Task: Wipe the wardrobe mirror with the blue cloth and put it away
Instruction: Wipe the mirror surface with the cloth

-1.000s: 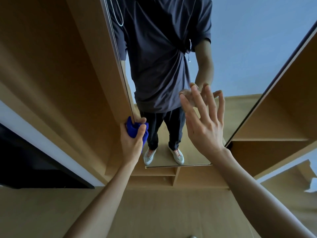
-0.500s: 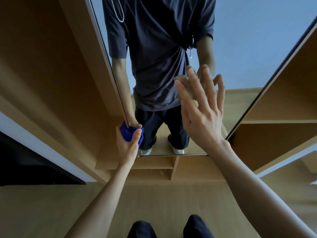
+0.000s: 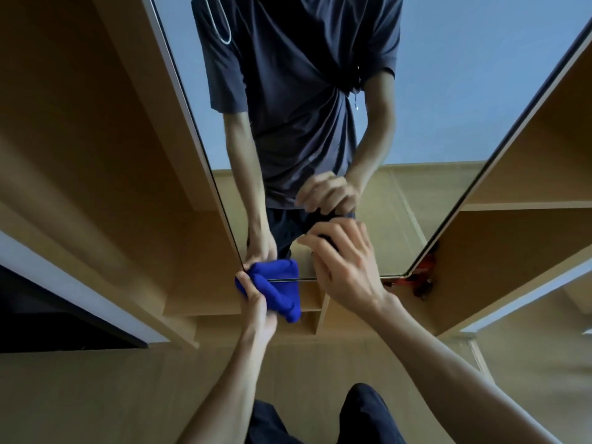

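Observation:
The tall wardrobe mirror (image 3: 455,100) fills the upper middle of the view and reflects a person in a dark shirt. At its bottom left corner my left hand (image 3: 256,304) grips the bunched blue cloth (image 3: 280,291). The cloth lies over the mirror's lower edge and hangs a little below it. My right hand (image 3: 347,267) is close in front of the lower part of the glass, right of the cloth, with its fingers loosely bent and nothing in them. Whether its fingertips touch the glass I cannot tell.
Wooden wardrobe panels flank the mirror, with open shelves (image 3: 525,205) on the right and small compartments (image 3: 315,312) below the mirror. A red object (image 3: 421,278) sits by the mirror's bottom right corner. A dark panel (image 3: 48,318) is at the far left. My legs (image 3: 320,418) show at the bottom.
My left hand has carried the cloth down to the mirror's bottom left corner, and more cloth now shows. My right hand has dropped lower and its spread fingers have bent.

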`<control>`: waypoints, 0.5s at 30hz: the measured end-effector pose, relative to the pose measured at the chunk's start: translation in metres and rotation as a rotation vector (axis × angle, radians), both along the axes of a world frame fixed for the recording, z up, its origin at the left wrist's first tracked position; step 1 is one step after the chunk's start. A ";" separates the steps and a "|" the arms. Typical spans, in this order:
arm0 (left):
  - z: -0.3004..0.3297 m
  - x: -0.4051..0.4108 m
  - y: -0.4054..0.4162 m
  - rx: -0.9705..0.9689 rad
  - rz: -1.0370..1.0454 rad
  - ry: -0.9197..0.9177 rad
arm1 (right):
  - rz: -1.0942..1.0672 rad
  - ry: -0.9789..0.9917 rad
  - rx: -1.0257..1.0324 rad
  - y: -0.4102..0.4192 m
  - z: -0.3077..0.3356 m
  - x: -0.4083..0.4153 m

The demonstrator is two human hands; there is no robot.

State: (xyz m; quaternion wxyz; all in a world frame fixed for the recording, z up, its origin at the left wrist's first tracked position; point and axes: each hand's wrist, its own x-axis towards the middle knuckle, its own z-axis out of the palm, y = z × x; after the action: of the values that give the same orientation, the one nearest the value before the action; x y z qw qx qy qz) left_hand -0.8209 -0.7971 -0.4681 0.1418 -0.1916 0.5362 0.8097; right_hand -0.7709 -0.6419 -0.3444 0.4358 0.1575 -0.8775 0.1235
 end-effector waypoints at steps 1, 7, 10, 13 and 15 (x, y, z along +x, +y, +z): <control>0.006 0.002 0.008 0.063 0.005 -0.015 | 0.007 -0.035 0.004 0.000 -0.011 0.000; 0.022 0.022 0.045 0.258 -0.048 -0.109 | -0.019 -0.201 -0.223 0.009 -0.074 0.019; 0.032 0.025 0.051 0.332 -0.020 -0.217 | -0.133 -0.338 -0.538 0.017 -0.101 0.039; 0.039 0.022 0.055 0.393 0.030 -0.322 | -0.433 -0.596 -1.121 0.016 -0.123 0.053; 0.040 0.020 0.056 0.392 0.073 -0.361 | -0.481 -0.782 -1.651 0.013 -0.129 0.053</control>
State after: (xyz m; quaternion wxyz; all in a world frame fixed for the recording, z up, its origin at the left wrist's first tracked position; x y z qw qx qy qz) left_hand -0.8009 -0.7411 -0.4284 0.2402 -0.3209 0.3277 0.8555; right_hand -0.7179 -0.6288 -0.4729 0.0979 -0.4386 -0.6057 0.6566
